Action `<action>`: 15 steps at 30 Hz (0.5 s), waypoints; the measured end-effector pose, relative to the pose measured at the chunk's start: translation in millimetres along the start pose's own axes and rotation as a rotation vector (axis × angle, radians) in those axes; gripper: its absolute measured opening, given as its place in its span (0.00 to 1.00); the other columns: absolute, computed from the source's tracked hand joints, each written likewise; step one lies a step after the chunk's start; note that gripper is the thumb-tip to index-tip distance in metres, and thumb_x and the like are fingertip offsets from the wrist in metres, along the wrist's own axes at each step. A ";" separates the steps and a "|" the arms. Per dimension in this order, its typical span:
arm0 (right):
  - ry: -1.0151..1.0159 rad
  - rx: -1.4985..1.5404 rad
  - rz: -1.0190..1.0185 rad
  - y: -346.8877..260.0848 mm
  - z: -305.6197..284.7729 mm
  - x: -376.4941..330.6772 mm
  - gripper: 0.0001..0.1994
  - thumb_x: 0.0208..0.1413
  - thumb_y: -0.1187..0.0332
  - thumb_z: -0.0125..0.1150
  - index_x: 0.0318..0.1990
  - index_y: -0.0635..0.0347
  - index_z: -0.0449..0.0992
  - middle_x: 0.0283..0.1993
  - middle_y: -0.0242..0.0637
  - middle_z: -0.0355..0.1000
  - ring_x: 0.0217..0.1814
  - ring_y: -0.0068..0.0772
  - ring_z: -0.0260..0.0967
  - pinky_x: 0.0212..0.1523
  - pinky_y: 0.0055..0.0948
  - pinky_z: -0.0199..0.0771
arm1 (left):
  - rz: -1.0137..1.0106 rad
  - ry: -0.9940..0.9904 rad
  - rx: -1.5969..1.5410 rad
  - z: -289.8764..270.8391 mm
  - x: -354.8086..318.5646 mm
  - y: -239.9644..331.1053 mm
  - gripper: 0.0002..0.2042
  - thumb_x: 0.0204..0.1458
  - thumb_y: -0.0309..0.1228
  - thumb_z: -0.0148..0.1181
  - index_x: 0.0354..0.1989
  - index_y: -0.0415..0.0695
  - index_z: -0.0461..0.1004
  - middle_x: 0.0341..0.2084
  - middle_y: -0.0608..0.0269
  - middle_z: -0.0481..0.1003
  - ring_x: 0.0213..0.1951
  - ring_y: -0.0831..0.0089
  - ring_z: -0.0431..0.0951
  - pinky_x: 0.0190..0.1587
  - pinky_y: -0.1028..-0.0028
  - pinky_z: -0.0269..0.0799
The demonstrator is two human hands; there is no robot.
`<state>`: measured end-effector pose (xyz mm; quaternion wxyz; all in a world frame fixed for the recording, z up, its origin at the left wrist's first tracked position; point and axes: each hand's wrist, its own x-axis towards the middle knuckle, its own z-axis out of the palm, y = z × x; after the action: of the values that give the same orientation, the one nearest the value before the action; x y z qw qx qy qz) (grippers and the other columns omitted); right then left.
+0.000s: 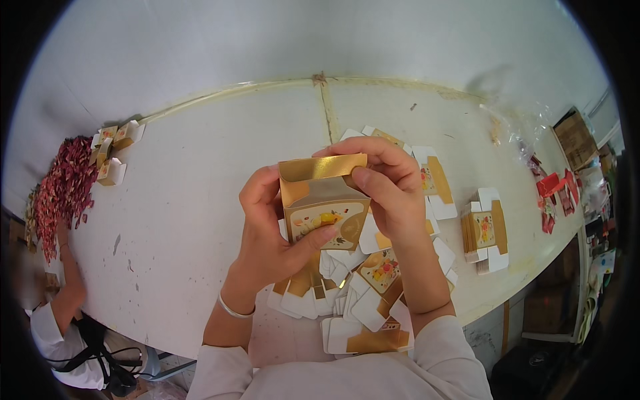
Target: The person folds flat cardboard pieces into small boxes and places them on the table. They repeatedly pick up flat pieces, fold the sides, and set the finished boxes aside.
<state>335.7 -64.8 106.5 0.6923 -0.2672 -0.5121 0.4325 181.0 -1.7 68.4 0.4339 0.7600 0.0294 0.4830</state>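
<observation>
A small gold carton (325,223) with a printed picture stands opened out between my hands, its gold top flap raised. My left hand (277,230) wraps its left side, thumb across the front panel. At the upper right, my right hand (390,183) pinches the rim near the flap between thumb and fingers. Beneath my hands, flat gold-and-white cartons (380,272) lie in a loose heap on the white table (193,200). More flat cartons (433,180) stick out past my right hand.
A neat stack of flat cartons (485,230) is at the right. Several folded cartons (112,170) stand at the far left by a heap of red packets (67,187), where a co-worker's arm (70,283) reaches in. Clear plastic wrap (520,127) and red packets (550,187) lie far right.
</observation>
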 end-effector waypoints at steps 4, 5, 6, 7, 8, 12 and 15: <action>-0.037 -0.069 -0.098 4.3 -2.9 -1.1 0.13 0.48 0.85 0.44 0.39 0.67 0.73 0.43 0.40 0.70 0.45 0.26 0.67 0.43 0.24 0.68 | -0.093 0.048 -0.164 0.6 5.3 12.6 0.40 0.43 0.23 0.61 0.58 0.44 0.37 0.49 0.48 0.59 0.47 0.64 0.68 0.44 0.70 0.70; -0.049 -0.091 -0.124 5.1 -2.2 -1.2 0.13 0.48 0.86 0.44 0.39 0.67 0.73 0.43 0.40 0.70 0.45 0.27 0.67 0.43 0.24 0.69 | -0.111 0.055 -0.201 -0.1 5.8 14.8 0.40 0.42 0.22 0.61 0.59 0.45 0.37 0.49 0.48 0.59 0.47 0.65 0.68 0.44 0.70 0.70; -0.043 -0.093 -0.130 5.2 -1.0 -1.2 0.13 0.48 0.86 0.45 0.38 0.67 0.73 0.42 0.40 0.70 0.45 0.27 0.68 0.43 0.24 0.69 | -0.130 0.063 -0.239 -1.0 6.2 16.3 0.40 0.42 0.22 0.61 0.59 0.45 0.37 0.50 0.49 0.59 0.48 0.65 0.68 0.45 0.70 0.69; -0.035 -0.096 -0.135 5.1 0.5 -1.6 0.13 0.48 0.86 0.45 0.38 0.67 0.74 0.42 0.40 0.70 0.44 0.27 0.68 0.43 0.24 0.69 | -0.142 0.048 -0.240 -2.0 6.0 17.0 0.39 0.42 0.21 0.61 0.59 0.45 0.39 0.50 0.50 0.59 0.48 0.66 0.68 0.45 0.70 0.69; -0.027 -0.100 -0.140 5.5 1.5 -1.7 0.12 0.47 0.87 0.45 0.37 0.67 0.74 0.42 0.40 0.70 0.44 0.27 0.68 0.43 0.24 0.69 | -0.155 0.033 -0.241 -2.9 5.9 17.4 0.38 0.42 0.21 0.61 0.59 0.44 0.41 0.49 0.51 0.60 0.48 0.67 0.68 0.46 0.70 0.69; -0.045 -0.072 -0.095 5.7 -1.0 -1.6 0.11 0.48 0.86 0.47 0.37 0.67 0.74 0.42 0.41 0.70 0.44 0.28 0.68 0.43 0.24 0.69 | -0.179 -0.003 -0.214 -5.6 4.4 19.4 0.33 0.43 0.21 0.60 0.57 0.43 0.49 0.48 0.54 0.62 0.48 0.69 0.68 0.45 0.72 0.68; -0.078 -0.105 -0.078 4.0 -2.8 -2.0 0.10 0.49 0.85 0.48 0.36 0.67 0.74 0.42 0.41 0.69 0.45 0.29 0.68 0.43 0.25 0.69 | -0.242 0.008 -0.249 -7.7 5.4 23.0 0.28 0.45 0.21 0.58 0.55 0.43 0.52 0.46 0.56 0.63 0.48 0.70 0.67 0.45 0.74 0.68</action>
<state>336.8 -64.4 101.3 0.6732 -0.2662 -0.5706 0.3879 169.4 -8.6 89.2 0.5796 0.6894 0.0625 0.4300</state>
